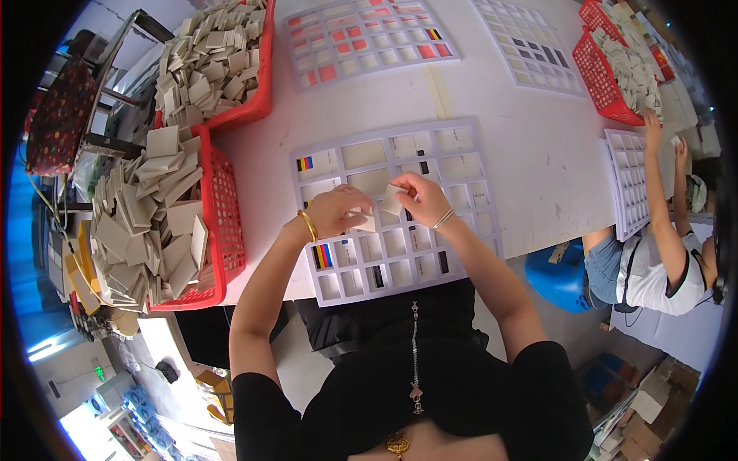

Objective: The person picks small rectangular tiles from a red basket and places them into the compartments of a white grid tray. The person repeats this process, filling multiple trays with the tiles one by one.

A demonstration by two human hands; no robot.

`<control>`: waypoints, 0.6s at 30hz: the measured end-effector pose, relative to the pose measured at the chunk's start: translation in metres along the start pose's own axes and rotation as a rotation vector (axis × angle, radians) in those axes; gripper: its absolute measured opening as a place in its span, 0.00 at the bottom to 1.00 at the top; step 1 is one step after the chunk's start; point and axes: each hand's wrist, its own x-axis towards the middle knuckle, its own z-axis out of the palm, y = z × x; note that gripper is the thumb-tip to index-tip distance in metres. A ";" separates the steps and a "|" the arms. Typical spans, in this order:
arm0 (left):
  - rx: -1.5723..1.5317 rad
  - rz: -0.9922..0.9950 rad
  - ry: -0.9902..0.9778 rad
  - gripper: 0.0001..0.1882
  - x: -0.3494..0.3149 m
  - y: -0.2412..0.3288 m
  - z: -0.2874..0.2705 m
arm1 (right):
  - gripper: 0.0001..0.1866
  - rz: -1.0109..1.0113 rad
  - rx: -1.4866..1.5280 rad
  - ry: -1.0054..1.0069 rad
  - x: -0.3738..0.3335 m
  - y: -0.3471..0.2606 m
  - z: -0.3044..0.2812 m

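A white compartment tray (415,129) lies before me on the white table, its cells backed with printed colour bars, dark blocks and small text. Over the middle of it, my right hand (421,198) pinches a thin beige square tile (390,201) between thumb and fingers. Just to the left, my left hand (338,213) bends over the tray, its fingers closed on a pale tile (366,222) that they partly cover. The two hands are close together but apart. I cannot tell whether the left hand's tile touches the tray's cells.
Two red baskets (224,207) heaped with beige tiles (146,215) stand at my left. Farther off lie a tray with pink cells (296,46) and another white tray (492,34). At the right, a co-worker (661,269) reaches into a red basket (596,73) of tiles beside a tilted tray (615,165).
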 end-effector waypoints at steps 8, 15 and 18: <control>-0.125 -0.285 0.107 0.09 -0.024 0.004 -0.005 | 0.09 0.000 -0.088 -0.086 0.001 0.010 0.003; -0.083 -0.303 0.047 0.24 -0.028 0.007 0.009 | 0.09 -0.017 -0.186 -0.203 0.007 0.005 0.007; -0.036 -0.245 0.109 0.20 -0.031 0.015 0.014 | 0.09 -0.217 -0.404 -0.160 0.004 0.010 0.010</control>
